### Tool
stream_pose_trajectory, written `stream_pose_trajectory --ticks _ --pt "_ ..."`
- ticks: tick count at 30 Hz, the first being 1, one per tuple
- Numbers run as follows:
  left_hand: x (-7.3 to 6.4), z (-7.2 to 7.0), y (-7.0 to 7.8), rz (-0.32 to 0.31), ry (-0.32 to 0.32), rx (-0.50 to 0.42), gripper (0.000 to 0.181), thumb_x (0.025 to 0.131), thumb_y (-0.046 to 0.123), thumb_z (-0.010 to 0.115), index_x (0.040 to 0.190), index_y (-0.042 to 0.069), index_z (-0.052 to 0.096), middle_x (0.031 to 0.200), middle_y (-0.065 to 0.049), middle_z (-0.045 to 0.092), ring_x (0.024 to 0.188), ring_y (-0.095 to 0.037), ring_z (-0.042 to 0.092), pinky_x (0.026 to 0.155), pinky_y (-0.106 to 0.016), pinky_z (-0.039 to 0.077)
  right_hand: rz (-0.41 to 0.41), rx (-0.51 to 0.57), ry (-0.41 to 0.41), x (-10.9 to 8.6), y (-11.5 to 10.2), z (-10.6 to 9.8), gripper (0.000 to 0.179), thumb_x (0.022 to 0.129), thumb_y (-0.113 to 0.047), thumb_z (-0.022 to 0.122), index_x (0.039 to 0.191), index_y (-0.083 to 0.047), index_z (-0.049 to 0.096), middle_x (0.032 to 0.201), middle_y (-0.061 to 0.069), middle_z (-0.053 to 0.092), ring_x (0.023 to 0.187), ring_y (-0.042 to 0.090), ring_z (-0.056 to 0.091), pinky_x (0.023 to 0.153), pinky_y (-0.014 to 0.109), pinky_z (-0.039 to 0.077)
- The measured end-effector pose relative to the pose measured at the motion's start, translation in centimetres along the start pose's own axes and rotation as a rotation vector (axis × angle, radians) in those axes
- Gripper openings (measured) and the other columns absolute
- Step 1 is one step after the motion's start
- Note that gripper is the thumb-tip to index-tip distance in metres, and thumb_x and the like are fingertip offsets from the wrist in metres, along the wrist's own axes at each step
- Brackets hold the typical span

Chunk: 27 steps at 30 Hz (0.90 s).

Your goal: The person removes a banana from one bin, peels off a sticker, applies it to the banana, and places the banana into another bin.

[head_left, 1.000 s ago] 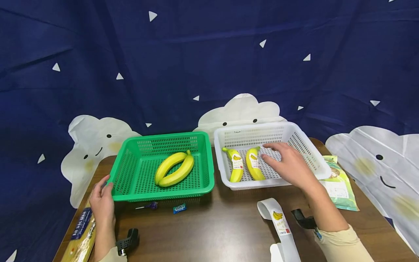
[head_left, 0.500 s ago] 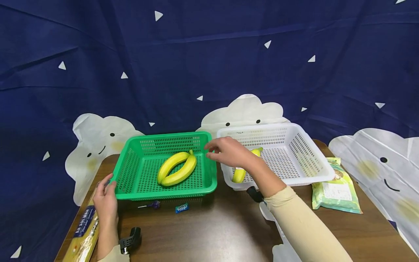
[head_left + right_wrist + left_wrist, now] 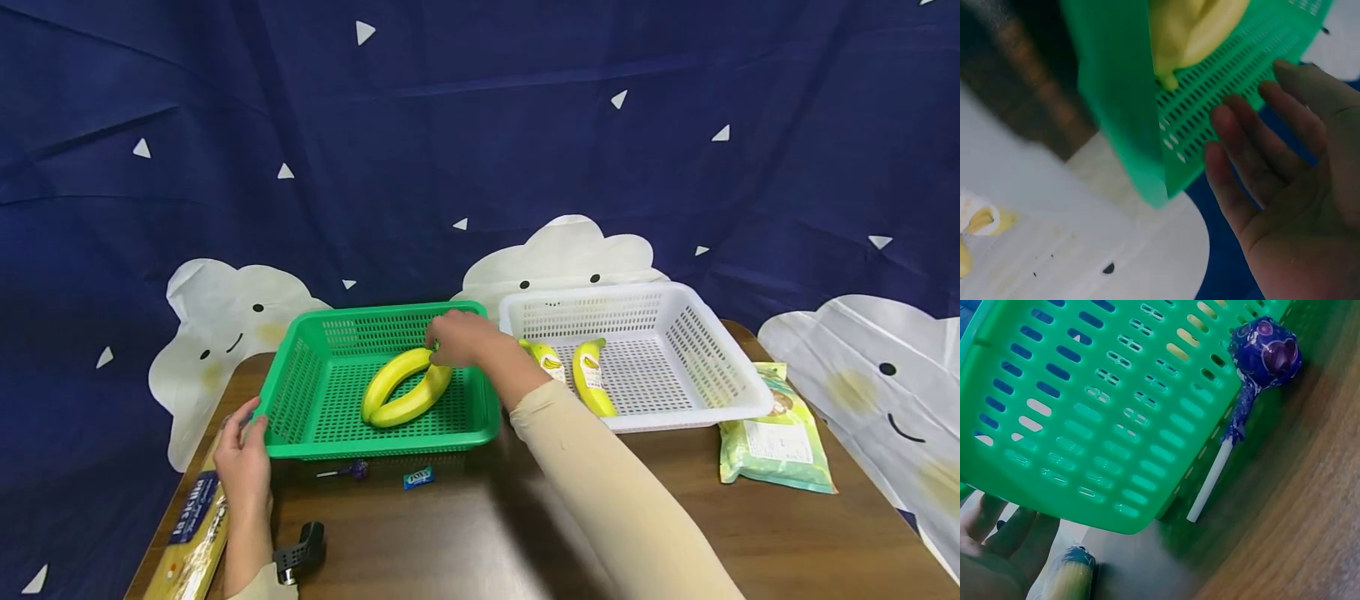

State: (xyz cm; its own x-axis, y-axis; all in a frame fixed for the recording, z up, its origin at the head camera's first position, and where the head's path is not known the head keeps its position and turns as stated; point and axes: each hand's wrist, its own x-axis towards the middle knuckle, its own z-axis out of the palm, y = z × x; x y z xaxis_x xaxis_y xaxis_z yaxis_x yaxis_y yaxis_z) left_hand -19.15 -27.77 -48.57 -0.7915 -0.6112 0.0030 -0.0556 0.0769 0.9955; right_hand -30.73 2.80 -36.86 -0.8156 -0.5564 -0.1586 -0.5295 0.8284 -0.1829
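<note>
1. Hovering, in the head view, at the right end of the green basket (image 3: pixel 375 449), the right hand (image 3: pixel 461 337) is just beside the stem of two bananas (image 3: pixel 405 410) lying inside. They look light, smooth and bruisable; mid-curve should give a safe hold. The wooden counter (image 3: pixel 442 550) shines; a navy cloth (image 3: pixel 480 125) hangs on the far side.
2. Left wrist: the left hand (image 3: pixel 997 562) has straight fingers at the green basket's left end; a lollipop (image 3: pixel 1266 353) lies near.
3. Right wrist: the fingers are spread, holding nothing.

This looks like a staged tabletop set, a navy cloud-print cloth (image 3: pixel 420 150) backing the brown table (image 3: pixel 420 550).
</note>
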Motion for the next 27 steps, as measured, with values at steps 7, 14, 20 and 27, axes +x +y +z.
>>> stream_pose_trajectory --ticks 7,14,20,27 --pt "0.1 -0.2 0.5 -0.010 -0.012 -0.001 0.036 0.099 0.030 0.052 0.134 0.023 0.058 0.136 -0.009 0.048 0.121 -0.023 0.046 0.100 -0.042 0.035 -0.015 -0.184 -0.071 2.1 -1.7 1.9 0.034 0.088 -0.025 0.070 0.122 -0.020 0.067 0.113 -0.003 0.063 0.099 0.017 0.057 0.081 0.033 0.047" --pt "0.1 -0.2 0.2 -0.004 -0.006 0.004 0.036 0.099 0.030 0.053 0.134 0.021 0.057 0.135 -0.009 0.049 0.120 -0.024 0.047 0.096 -0.042 0.036 0.013 -0.144 -0.157 2.9 -3.0 2.6 0.032 0.088 -0.021 0.071 0.120 -0.022 0.066 0.108 -0.006 0.061 0.092 0.013 0.053 0.077 0.029 0.045" --pt "0.1 -0.3 -0.1 -0.013 -0.004 -0.009 0.036 0.099 0.029 0.054 0.133 0.021 0.058 0.134 -0.010 0.051 0.117 -0.022 0.049 0.093 -0.036 0.038 0.046 -0.158 -0.248 3.2 -3.6 3.1 0.024 0.086 -0.016 0.072 0.109 -0.024 0.068 0.097 -0.007 0.061 0.080 0.012 0.049 0.071 0.027 0.044" --pt "0.2 0.1 0.1 0.007 0.051 -0.014 0.034 0.098 0.026 0.054 0.131 0.020 0.061 0.132 -0.010 0.053 0.114 -0.021 0.051 0.090 -0.032 0.040 0.111 -0.120 -0.311 3.1 -2.9 3.4 0.010 0.090 -0.013 0.064 0.092 -0.023 0.064 0.087 -0.007 0.056 0.072 0.012 0.041 0.064 0.028 0.038"
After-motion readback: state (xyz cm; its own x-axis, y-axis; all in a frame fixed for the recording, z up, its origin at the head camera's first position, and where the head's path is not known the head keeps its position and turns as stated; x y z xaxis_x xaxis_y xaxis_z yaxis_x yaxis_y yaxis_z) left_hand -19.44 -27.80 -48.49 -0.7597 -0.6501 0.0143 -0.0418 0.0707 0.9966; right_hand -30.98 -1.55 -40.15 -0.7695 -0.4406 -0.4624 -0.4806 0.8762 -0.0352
